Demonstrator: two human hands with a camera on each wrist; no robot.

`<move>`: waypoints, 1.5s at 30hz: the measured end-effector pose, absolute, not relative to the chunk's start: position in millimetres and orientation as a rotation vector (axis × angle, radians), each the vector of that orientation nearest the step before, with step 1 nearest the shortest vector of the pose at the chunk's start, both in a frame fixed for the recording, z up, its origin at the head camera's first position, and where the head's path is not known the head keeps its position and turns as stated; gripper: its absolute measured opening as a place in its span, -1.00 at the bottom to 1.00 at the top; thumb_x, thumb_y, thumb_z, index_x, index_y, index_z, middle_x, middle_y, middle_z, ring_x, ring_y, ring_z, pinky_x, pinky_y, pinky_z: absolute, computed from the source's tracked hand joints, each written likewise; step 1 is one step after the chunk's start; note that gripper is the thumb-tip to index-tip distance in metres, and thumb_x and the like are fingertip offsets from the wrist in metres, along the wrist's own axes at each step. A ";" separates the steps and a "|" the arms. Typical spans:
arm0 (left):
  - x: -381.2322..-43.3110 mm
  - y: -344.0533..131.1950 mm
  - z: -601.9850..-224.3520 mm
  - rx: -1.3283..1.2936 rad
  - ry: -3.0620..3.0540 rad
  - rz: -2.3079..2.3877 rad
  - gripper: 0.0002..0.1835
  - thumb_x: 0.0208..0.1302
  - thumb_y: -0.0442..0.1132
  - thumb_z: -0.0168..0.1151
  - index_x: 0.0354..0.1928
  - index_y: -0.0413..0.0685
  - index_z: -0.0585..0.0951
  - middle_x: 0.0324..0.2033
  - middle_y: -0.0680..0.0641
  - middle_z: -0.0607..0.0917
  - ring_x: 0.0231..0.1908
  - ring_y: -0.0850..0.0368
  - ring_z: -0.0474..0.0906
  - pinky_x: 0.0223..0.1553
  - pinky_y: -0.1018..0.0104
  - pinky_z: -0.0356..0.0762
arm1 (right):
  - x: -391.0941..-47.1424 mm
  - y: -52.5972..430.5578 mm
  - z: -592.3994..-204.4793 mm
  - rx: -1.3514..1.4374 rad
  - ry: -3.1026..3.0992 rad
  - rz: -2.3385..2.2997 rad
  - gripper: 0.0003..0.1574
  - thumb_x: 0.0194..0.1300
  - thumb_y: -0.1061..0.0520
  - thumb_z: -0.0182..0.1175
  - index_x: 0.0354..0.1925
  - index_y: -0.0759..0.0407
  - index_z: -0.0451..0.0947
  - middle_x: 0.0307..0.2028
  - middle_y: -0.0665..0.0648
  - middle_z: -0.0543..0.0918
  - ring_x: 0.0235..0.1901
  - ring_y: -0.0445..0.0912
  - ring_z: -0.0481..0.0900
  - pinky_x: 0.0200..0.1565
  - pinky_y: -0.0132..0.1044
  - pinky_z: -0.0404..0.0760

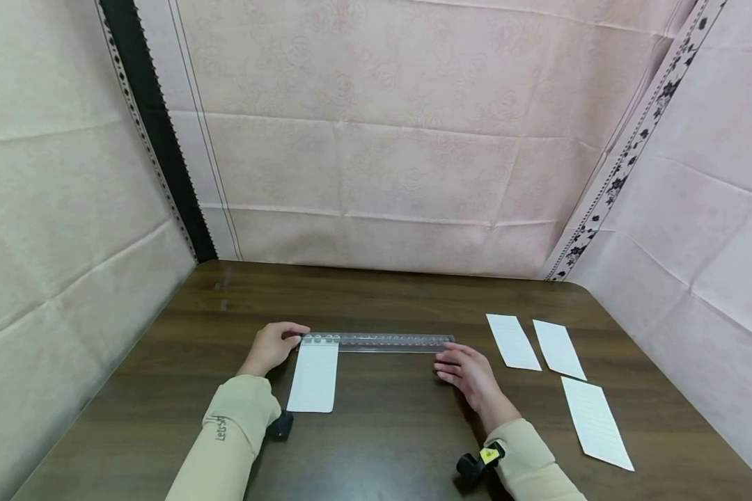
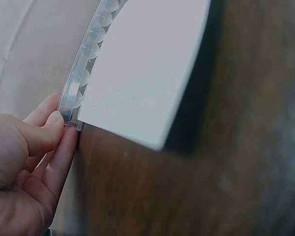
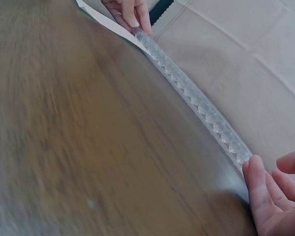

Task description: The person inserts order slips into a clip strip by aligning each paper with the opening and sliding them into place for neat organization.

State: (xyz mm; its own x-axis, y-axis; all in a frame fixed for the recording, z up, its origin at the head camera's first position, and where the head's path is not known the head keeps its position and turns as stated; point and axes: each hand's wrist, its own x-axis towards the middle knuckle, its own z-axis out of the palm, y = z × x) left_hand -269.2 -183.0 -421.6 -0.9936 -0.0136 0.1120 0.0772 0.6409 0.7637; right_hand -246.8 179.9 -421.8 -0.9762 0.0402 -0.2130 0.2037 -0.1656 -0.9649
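Observation:
My left hand (image 1: 276, 348) pinches the left end of a long clear plastic strip (image 1: 388, 342), which carries a row of rounded shapes along its length. In the left wrist view, the thumb (image 2: 46, 132) lies on the strip's end with fingers behind it. A white card (image 1: 313, 379) with faint lines extends from the strip's left part toward me; its top edge overlaps the strip. At the far end, my right hand (image 1: 466, 376) grips the strip's right tip between its fingertips. One finger (image 3: 291, 162) stands away from the strip in the right wrist view.
To the right on the brown wooden table (image 1: 388, 445) lie three more white cards: a left one (image 1: 514, 342), a middle one (image 1: 560, 349) and a nearer one (image 1: 597, 423). Pale cloth walls (image 1: 363, 167) rise at the back and both sides.

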 end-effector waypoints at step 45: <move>-271.2 -183.6 -422.8 -0.048 -2.760 -1.269 -0.77 0.29 -0.40 0.09 -0.10 -0.11 0.68 -0.07 -0.18 0.62 0.00 -0.13 0.47 -0.04 -0.02 0.41 | -256.4 232.6 -425.6 0.682 2.452 -2.417 -0.52 0.09 0.47 0.08 0.03 0.48 0.34 -0.51 0.00 0.53 -0.62 -0.28 0.50 -0.59 -0.48 0.49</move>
State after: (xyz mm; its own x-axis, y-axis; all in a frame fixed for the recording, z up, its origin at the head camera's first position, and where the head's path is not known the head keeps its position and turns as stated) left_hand -271.2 -183.6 -422.8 -0.9941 -0.0146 0.1074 0.0720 0.6514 0.7553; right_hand -256.4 232.6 -425.6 -0.8599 0.5105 -0.0067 0.0141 0.0105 -0.9998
